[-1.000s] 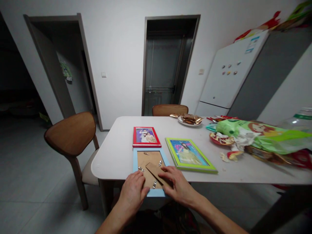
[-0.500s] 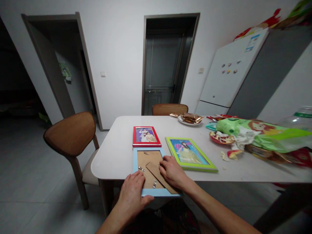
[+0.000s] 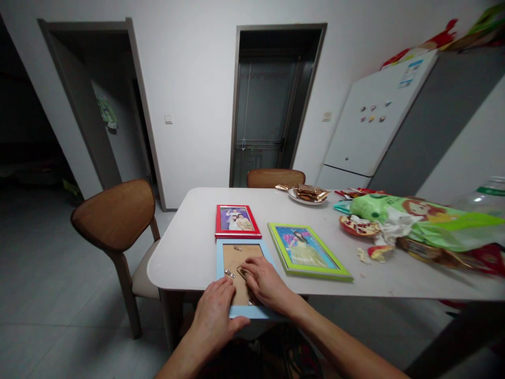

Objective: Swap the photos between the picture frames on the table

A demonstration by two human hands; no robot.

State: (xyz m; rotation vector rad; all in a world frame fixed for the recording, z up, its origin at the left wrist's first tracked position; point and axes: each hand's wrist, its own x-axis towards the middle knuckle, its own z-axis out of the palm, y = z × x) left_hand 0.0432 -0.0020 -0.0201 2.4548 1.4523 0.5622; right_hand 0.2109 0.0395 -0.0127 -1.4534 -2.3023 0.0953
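From where I stood, blue frame point(image 3: 252, 312) lay back side up at the near edge of the table point(image 3: 177, 247), its 6 o'clock end jutting past that edge. Brown back point(image 3: 248, 252) sat inside it, with small metal clips point(image 3: 229, 273) showing at 12, 9 and about 6 o'clock. Left hand point(image 3: 216, 305) rested at the frame's 8 o'clock: fingers on left border and back, thumb spread away from them toward the 6 o'clock border. Right hand point(image 3: 268, 284) came in from 4 o'clock, fingers curled over the stand point(image 3: 241, 270), fingertips at its tip near the middle of the back; couldn't tell if they pinched it or only pressed on it. Rest of the stand was mostly hidden under that hand. Red frame point(image 3: 239, 235) lay face up at 12 o'clock, right up against blue frame or nearly so. Green frame point(image 3: 279, 250) lay face up at 2 o'clock, set askew, just beside. Farther out at 1 o'clock: plate point(image 3: 302, 200) with snack packs point(image 3: 311, 191). Toward 2 and 3 o'clock: opened fruit point(image 3: 357, 226), peel point(image 3: 379, 253), crumpled tissue point(image 3: 398, 225), green bag point(image 3: 430, 210), clear jar point(image 3: 491, 190) behind the bag. Wooden chair point(image 3: 114, 216) stood at 10 o'clock; fridge point(image 3: 355, 131) was well back, between 1 and 2.
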